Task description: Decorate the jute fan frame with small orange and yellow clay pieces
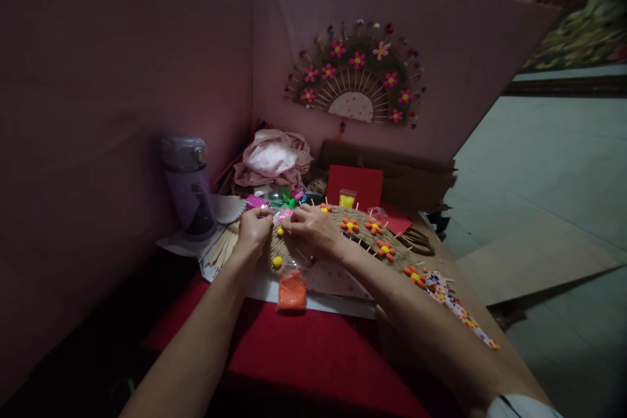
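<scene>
A half-round fan shape wound with tan twine (360, 217) lies before me, with orange flowers (385, 250) and thin sticks along its edge. My left hand (255, 232) is at the left end of the fan, thumb and fingers pinched together; whatever is in them is too small to make out. Over the twine, my right hand (316, 230) has its fingers curled down close to a yellow dot (280, 232); its fingertips' contents are hidden. Another yellow dot (277, 262) sits lower on the twine. Just below lies a clear bag of orange clay (292, 290).
A purple bottle (191, 186) stands at the left beside wooden sticks (223, 247). Behind are crumpled pink cloth (274, 157), red card (355, 184) and a bag of yellow clay (347, 199). Flower-print scissors (463, 313) lie right. A finished-looking fan (356, 60) hangs on the pink board.
</scene>
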Demonstrator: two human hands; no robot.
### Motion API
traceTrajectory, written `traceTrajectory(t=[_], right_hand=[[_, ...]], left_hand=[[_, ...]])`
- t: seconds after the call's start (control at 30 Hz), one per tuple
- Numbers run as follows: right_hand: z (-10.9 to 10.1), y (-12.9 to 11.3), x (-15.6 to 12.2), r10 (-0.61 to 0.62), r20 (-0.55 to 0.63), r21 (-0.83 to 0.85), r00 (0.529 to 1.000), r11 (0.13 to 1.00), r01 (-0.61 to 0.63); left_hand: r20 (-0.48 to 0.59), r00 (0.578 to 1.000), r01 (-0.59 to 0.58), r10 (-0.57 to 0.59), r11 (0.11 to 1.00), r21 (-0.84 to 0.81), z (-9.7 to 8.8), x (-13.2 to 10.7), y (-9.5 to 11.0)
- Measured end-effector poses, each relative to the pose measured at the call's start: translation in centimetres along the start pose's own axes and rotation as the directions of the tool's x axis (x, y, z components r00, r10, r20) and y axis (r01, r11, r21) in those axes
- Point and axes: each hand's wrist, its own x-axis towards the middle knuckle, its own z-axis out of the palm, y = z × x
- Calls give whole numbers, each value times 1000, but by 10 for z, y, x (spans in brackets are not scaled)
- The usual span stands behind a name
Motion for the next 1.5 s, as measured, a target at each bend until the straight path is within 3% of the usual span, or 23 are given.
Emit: traceTrajectory(t=[0.33, 0.53, 0.8, 1.03, 1.23, 1.4, 1.5], right_hand=[[-4, -3, -2, 44, -30, -35, 999, 998, -45], [-3, -9, -3, -17, -12, -47, 1000, 999, 16], [-3, -3, -4, 166, -78, 37, 983, 986, -164], [1, -6, -5, 98, -41, 10, 994, 995, -97], [-3, -1, -5, 205, -96, 62, 974, 978, -200], [1, -6, -1, 114, -20, 10, 993, 993, -114], [-7, -7, -3, 158, -51, 6, 986, 988, -157]], left_hand=[[8, 1000, -11, 11, 1000, 3, 0, 0, -1], [21, 1000, -23, 22, 1000, 11, -1, 2, -3], [15, 1000, -24, 24, 1000, 16, 0, 3, -4], [21, 999, -28, 28, 999, 17, 0, 5, -7], [31, 999, -28, 28, 1000, 11, -1, 5, -8], [25, 999, -32, 32, 999, 18, -1, 4, -7], [29, 999, -31, 30, 999, 34, -1, 4, -5]])
